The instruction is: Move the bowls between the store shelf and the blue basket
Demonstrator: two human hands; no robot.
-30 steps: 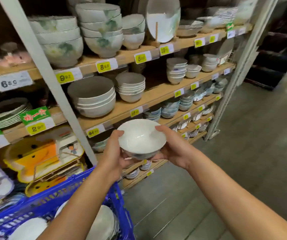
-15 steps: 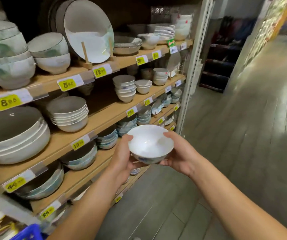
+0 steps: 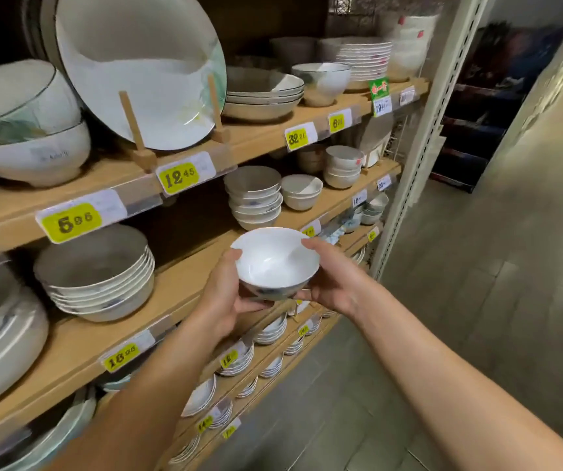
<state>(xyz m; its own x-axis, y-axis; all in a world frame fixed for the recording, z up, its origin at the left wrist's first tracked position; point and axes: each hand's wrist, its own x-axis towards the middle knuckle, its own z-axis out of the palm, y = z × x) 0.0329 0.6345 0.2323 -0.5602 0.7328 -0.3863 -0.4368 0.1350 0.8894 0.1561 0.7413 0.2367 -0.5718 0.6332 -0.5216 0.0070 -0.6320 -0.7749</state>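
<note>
Wooden boards of the store shelf (image 3: pixel 185 294) fill the left of your view, lined with yellow price tags, and a grey tiled floor (image 3: pixel 477 334) runs off to the right of the bowl you are carrying. That small white bowl (image 3: pixel 275 263), faintly marked with blue on its outer wall, sits upright and empty between your two hands, held in the air in front of the shelf's edge and resting on no board. Your left hand (image 3: pixel 225 297) grips it from the left, thumb up against the rim and fingers curled beneath the base. Your right hand (image 3: pixel 334 283) grips it from the right, thumb hooked over the rim and fingers tucked under the bottom. Just above and behind the bowl stands a stack of similar small bowls (image 3: pixel 254 198) on the shelf, with a shorter pair of bowls (image 3: pixel 302 195) beside that stack. Well to the left of the bowl, at about its height, is a stack of wider bowls (image 3: pixel 100 277). Higher up and to the left of the bowl, a large plate (image 3: pixel 137 66) leans on a wooden stand. Below the bowl, lower boards hold rows of small dishes (image 3: pixel 239 360).
</note>
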